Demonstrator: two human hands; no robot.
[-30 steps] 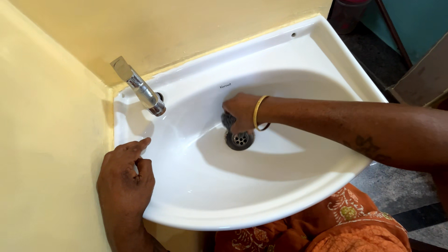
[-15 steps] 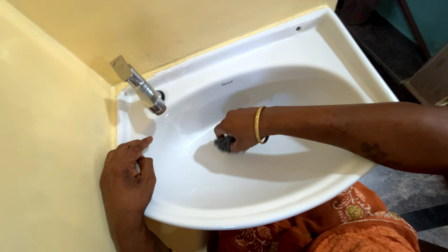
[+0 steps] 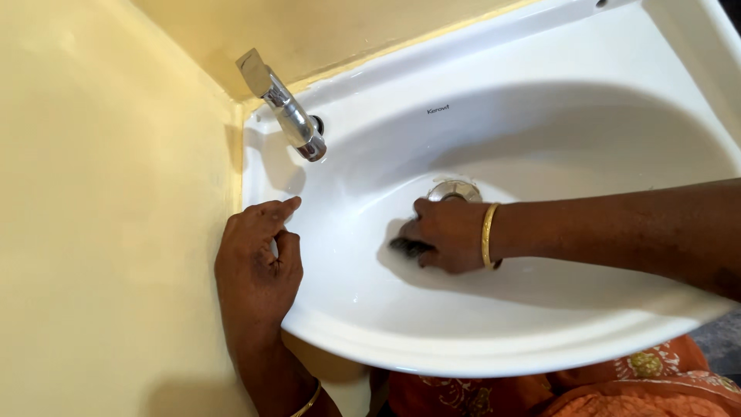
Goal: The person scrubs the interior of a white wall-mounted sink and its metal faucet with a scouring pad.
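A white corner sink (image 3: 494, 351) is fixed between two yellow walls. My right hand (image 3: 448, 234), with a gold bangle on the wrist, is inside the bowl and is closed on a dark scrubber (image 3: 407, 246), pressing it against the bowl's near-left slope. The metal drain (image 3: 454, 190) shows just behind this hand. My left hand (image 3: 258, 259) rests flat on the sink's left rim with fingers loosely curled, holding nothing.
A chrome tap (image 3: 284, 106) juts from the back left corner over the bowl. Yellow walls (image 3: 100, 216) close the left and back sides. Orange patterned cloth (image 3: 617, 386) hangs under the sink's front edge.
My right hand has slid the scrubber from the drain toward the near-left side of the bowl, uncovering the drain. The camera view has shifted so the sink sits further right.
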